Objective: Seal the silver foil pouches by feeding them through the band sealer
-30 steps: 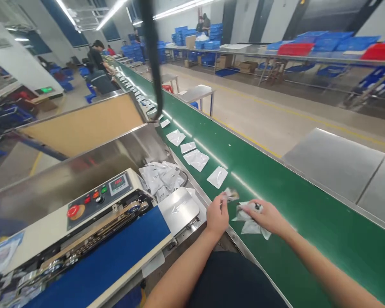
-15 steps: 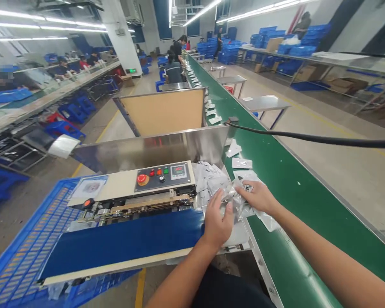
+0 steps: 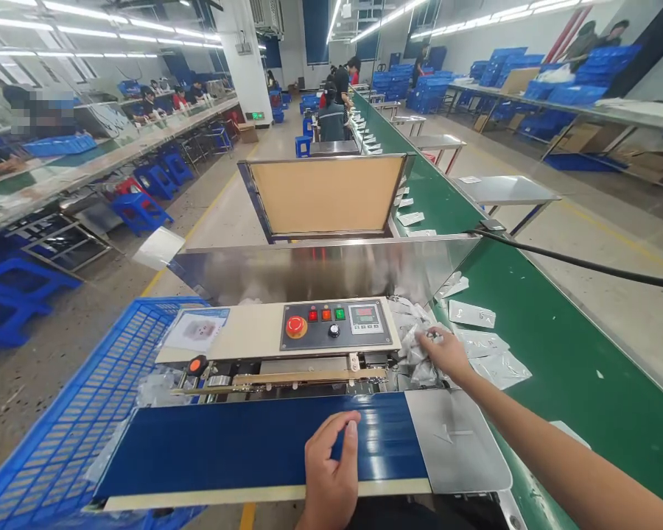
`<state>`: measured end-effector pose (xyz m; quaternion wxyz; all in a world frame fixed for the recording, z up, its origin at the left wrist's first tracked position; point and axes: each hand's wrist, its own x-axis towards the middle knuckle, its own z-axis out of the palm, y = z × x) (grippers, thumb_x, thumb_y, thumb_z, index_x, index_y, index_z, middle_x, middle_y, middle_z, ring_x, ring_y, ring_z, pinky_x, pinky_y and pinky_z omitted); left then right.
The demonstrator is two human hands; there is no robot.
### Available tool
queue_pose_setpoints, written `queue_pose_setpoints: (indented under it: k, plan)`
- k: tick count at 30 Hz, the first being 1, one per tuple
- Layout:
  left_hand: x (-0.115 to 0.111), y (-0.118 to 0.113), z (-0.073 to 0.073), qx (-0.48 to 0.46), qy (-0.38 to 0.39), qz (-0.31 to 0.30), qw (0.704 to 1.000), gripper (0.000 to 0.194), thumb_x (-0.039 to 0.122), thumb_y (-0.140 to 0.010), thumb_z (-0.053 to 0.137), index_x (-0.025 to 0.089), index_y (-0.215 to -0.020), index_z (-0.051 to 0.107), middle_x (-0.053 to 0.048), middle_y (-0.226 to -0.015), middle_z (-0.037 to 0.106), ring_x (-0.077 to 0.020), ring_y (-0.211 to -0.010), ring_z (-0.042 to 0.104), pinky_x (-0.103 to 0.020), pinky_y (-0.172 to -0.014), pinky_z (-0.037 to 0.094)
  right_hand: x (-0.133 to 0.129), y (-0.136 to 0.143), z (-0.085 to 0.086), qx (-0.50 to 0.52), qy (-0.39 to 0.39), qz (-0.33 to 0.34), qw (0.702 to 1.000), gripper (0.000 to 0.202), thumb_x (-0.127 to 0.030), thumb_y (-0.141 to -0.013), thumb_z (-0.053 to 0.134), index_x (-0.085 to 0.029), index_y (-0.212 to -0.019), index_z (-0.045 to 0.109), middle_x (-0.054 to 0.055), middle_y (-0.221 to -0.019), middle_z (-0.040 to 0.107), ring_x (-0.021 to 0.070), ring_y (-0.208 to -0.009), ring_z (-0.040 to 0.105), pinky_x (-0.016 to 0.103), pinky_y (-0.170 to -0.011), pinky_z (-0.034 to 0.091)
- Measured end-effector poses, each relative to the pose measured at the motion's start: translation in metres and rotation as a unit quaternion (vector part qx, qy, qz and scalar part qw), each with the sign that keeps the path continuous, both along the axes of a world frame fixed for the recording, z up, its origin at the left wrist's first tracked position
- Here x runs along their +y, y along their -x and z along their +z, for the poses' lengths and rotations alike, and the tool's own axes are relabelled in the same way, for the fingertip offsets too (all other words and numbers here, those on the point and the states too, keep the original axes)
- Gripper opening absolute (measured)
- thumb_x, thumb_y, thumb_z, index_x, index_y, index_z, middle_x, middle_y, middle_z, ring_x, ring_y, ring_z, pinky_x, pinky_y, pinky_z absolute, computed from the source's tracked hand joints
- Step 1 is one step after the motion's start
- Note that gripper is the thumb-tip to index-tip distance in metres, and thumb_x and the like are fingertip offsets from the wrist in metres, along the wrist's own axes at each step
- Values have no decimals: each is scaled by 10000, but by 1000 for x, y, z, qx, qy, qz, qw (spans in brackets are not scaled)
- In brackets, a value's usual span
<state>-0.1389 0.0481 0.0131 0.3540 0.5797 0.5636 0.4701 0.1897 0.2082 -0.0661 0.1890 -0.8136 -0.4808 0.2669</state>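
My left hand (image 3: 334, 464) is over the near edge of the blue belt (image 3: 215, 442), its fingers curled toward the thumb, with nothing visible between them. My right hand (image 3: 446, 353) pinches at a pile of clear and white plastic packets (image 3: 414, 331), right of the sealing machine's control panel (image 3: 336, 325). Its fingertips touch a packet in the pile. More flat white packets (image 3: 472, 315) lie beside it on the green conveyor (image 3: 563, 368). A bare metal plate (image 3: 458, 442) joins the right end of the blue belt.
A blue basket (image 3: 82, 390) stands under the machine's left end. Behind the panel rises a metal guard (image 3: 309, 272), with a tan board (image 3: 325, 195) farther back. A black cable (image 3: 586, 261) crosses above the conveyor. People sit along the lines in the distance.
My left hand has left the packets and moved left and down to the blue belt. My right hand stays at the pile. The view has shifted, showing more of the belt and metal plate.
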Motion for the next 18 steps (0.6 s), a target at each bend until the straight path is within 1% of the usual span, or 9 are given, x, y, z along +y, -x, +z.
queue_pose_setpoints:
  k: [2, 3, 4, 6, 8, 10, 13, 16, 18]
  plan:
    - [1, 2, -4, 3, 6, -1, 1000, 327, 409, -1082, 595, 226, -1037, 862, -112, -1040, 853, -266, -967, 824, -345, -882, 681, -3, -2, -6, -11, 30, 40, 999, 526, -670, -895, 590, -217, -1102, 759, 19, -625, 693, 289, -716, 708, 338, -702, 504]
    - [3, 1, -5, 4, 4, -6, 1000, 329, 408, -1083, 593, 225, -1039, 862, -113, -1040, 853, -266, -970, 823, -348, -887, 679, -2, 2, -9, -20, 41, 54, 998, 516, -655, -900, 597, -216, -1119, 753, 32, -666, 717, 298, -762, 726, 342, -726, 510]
    - [5, -1, -6, 4, -1, -10, 1000, 330, 406, -1084, 591, 223, -1040, 862, -114, -1038, 853, -266, -970, 823, -352, -889, 679, 0, 9, -13, -30, 46, 61, 997, 529, -644, -909, 600, -204, -1168, 740, 61, -760, 759, 311, -842, 745, 352, -765, 520]
    - [9, -6, -6, 5, -10, -19, 1000, 328, 401, -1083, 592, 219, -1037, 861, -115, -1030, 855, -264, -957, 823, -355, -880, 680, 3, 28, -19, -37, 49, 61, 996, 617, -622, -920, 621, -153, -1317, 678, 152, -1048, 802, 335, -1042, 751, 374, -867, 535]
    - [11, -11, -4, 6, -17, -26, 999, 316, 395, -1079, 602, 221, -1033, 861, -111, -1024, 856, -261, -947, 825, -354, -876, 680, 3, 44, -24, -32, 52, 59, 996, 735, -602, -914, 659, -87, -1435, 589, 237, -1294, 741, 340, -1207, 714, 378, -963, 530]
    - [9, -14, -3, 7, -21, -34, 999, 305, 394, -1073, 613, 228, -1031, 865, -107, -1022, 858, -261, -949, 826, -356, -884, 681, 1, 52, -26, -22, 57, 66, 996, 800, -591, -894, 704, -62, -1474, 552, 268, -1386, 690, 335, -1280, 685, 371, -1020, 518]
    - [2, -13, -2, 6, -17, -23, 1000, 326, 423, -1069, 615, 232, -1020, 876, -112, -1019, 857, -274, -960, 827, -367, -886, 686, -7, 42, -23, -23, 65, 75, 995, 870, -630, -847, 761, -105, -1509, 550, 267, -1406, 673, 377, -1327, 656, 435, -1074, 499]
    - [-8, -9, -5, 1, 1, 13, 1000, 378, 491, -1058, 621, 225, -1003, 884, -127, -1020, 857, -291, -950, 829, -380, -877, 693, -17, 22, -18, -30, 39, 87, 995, 1096, -732, -766, 805, -123, -1610, 461, 295, -1492, 611, 442, -1414, 582, 527, -1133, 464]
    - [-14, -6, -10, -5, 20, 34, 999, 413, 539, -1045, 630, 218, -1005, 886, -138, -1037, 857, -300, -953, 831, -385, -871, 698, -21, 9, -15, 20, 18, 87, 996, 1241, -780, -707, 830, -121, -1661, 388, 294, -1546, 579, 434, -1446, 561, 522, -1158, 460]
